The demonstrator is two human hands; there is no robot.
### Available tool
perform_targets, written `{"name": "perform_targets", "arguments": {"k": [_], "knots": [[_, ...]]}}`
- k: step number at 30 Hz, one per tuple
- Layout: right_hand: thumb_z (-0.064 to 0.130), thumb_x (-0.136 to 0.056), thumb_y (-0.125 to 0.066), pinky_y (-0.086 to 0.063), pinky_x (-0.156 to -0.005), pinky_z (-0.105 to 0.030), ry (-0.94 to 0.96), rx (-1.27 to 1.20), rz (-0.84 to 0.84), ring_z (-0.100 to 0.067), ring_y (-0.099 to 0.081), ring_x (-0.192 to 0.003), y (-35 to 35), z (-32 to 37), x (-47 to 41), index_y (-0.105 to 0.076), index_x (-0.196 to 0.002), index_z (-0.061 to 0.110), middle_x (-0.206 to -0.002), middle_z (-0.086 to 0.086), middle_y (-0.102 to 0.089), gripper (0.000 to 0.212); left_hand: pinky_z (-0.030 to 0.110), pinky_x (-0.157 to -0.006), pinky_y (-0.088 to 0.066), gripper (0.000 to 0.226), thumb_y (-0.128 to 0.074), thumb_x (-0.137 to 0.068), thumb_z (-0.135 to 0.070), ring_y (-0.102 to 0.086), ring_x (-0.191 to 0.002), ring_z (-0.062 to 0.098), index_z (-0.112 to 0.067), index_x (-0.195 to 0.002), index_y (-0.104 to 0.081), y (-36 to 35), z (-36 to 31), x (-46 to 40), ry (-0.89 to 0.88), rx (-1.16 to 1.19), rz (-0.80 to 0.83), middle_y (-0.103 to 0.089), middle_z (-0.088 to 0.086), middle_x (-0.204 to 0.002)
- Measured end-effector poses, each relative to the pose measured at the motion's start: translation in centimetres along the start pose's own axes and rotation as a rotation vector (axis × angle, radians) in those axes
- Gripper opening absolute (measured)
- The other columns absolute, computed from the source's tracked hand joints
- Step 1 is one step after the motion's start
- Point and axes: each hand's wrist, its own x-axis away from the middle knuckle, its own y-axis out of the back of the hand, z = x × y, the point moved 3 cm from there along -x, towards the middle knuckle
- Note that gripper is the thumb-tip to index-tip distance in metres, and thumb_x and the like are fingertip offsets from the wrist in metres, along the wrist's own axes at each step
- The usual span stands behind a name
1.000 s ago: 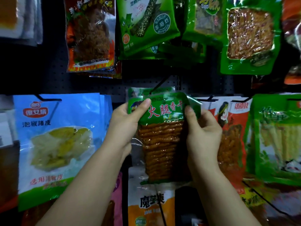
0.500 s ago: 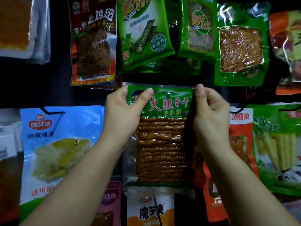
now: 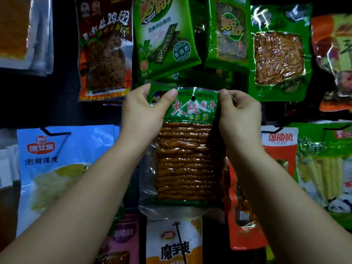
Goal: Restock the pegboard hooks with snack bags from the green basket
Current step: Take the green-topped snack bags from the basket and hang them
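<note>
Both hands, my left hand (image 3: 144, 111) and right hand (image 3: 240, 113), are pinching the green-topped clear bag of brown strips (image 3: 187, 149); I'm risking missing its hang hole (image 3: 193, 98), tearing the header.

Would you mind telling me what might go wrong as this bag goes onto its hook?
1. The bag's hang hole is small and no hook tip shows behind it, so threading it may miss.
2. The left hand and right hand pinch only the top corners of the snack bag; it may slip.

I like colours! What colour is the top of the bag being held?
Green, in the head view: snack bag.
</note>
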Motion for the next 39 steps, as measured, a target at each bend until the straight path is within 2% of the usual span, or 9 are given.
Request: {"name": "perform_targets", "arguments": {"k": [7,12,15,19,22,26,29,33,39], "knots": [[0.022,-0.098,-0.047,-0.04,-0.064,-0.027,0.051,0.098,-0.004,-0.02,-0.062,-0.082,-0.6,0.4,-0.5,-0.067,-0.092,0.014,-0.082,-0.003,-0.066,0.022,0.049,-0.081,-0.057,0.003,-0.072,-0.08,-0.026,-0.072,-0.085,0.021,-0.023,-0.08,-0.071,0.0,1.1,-0.3,0.072,0.006,-0.01,-0.075,0.003,-0.087],[0.009,-0.097,-0.043,-0.031,-0.066,-0.019,0.071,0.222,0.077,-0.013,-0.051,-0.089,-1.0,-0.7,0.5,-0.056,-0.116,0.013,-0.098,0.002,-0.055,0.023,0.055,-0.078,-0.055,0.019,-0.072,-0.081,-0.03,-0.07,-0.084,0.033,-0.011,-0.083,-0.069,0.2,3.7,0.1,0.125,-0.105,-0.049,-0.073,0.014,-0.086],[0.004,-0.096,-0.04,-0.034,-0.074,-0.021,0.076,0.252,0.122,-0.013,-0.048,-0.094,-1.7,-1.9,1.4,-0.048,-0.125,0.01,-0.104,0.001,-0.052,0.031,0.051,-0.076,-0.057,0.013,-0.071,-0.082,-0.03,-0.071,-0.08,0.024,-0.018,-0.078,-0.068,0.2,5.2,0.4,0.185,-0.123,-0.064,-0.073,0.007,-0.083],[0.011,-0.099,-0.04,-0.033,-0.062,-0.027,0.001,0.254,0.169,-0.013,-0.051,-0.074,-2.4,-4.3,1.7,-0.045,-0.122,0.01,-0.093,0.0,-0.051,0.024,0.044,-0.078,-0.058,0.007,-0.071,-0.083,-0.029,-0.07,-0.082,0.016,-0.025,-0.082,-0.064,0.2,6.3,1.0,0.197,-0.123,-0.06,-0.072,-0.001,-0.086],[0.022,-0.1,-0.041,-0.044,-0.078,-0.034,-0.162,0.245,0.246,-0.028,-0.059,-0.095,-3.3,-6.8,2.1,-0.051,-0.115,0.009,-0.1,-0.011,-0.062,0.022,0.04,-0.083,-0.056,0.015,-0.072,-0.082,-0.027,-0.068,-0.089,0.014,-0.027,-0.09,-0.059,0.8,8.1,2.0,0.254,-0.118,-0.044,-0.071,-0.002,-0.095],[0.031,-0.101,-0.041,-0.047,-0.08,-0.039,-0.267,0.19,0.271,-0.029,-0.059,-0.094,-4.6,-9.3,2.2,-0.054,-0.099,0.012,-0.092,-0.008,-0.063,0.023,0.044,-0.088,-0.053,0.034,-0.07,-0.083,-0.03,-0.065,-0.096,0.024,-0.016,-0.109,-0.054,1.2,11.0,3.2,0.379,-0.145,-0.059,-0.066,0.007,-0.103],[0.037,-0.099,-0.042,-0.041,-0.071,-0.033,-0.312,0.221,0.262,-0.024,-0.056,-0.086,-5.5,-11.0,1.5,-0.048,-0.094,0.015,-0.08,0.0,-0.055,0.023,0.045,-0.087,-0.053,0.025,-0.07,-0.083,-0.026,-0.065,-0.093,0.026,-0.018,-0.1,-0.053,0.8,12.7,3.1,0.432,-0.167,-0.067,-0.066,0.007,-0.099],[0.039,-0.098,-0.046,-0.036,-0.062,-0.029,-0.354,0.263,0.248,-0.017,-0.052,-0.078,-6.5,-13.0,1.1,-0.048,-0.094,0.017,-0.087,-0.001,-0.055,0.022,0.048,-0.088,-0.053,0.026,-0.07,-0.083,-0.024,-0.064,-0.093,0.026,-0.015,-0.101,-0.054,0.6,14.6,2.4,0.486,-0.182,-0.094,-0.066,0.01,-0.102],[0.04,-0.097,-0.046,-0.042,-0.075,-0.035,-0.384,0.307,0.216,-0.02,-0.055,-0.091,-7.4,-14.2,1.0,-0.046,-0.098,0.021,-0.097,0.0,-0.057,0.02,0.048,-0.087,-0.053,0.03,-0.07,-0.083,-0.029,-0.063,-0.094,0.026,-0.016,-0.104,-0.053,0.4,16.1,2.1,0.484,-0.234,-0.128,-0.064,0.006,-0.1]]}}
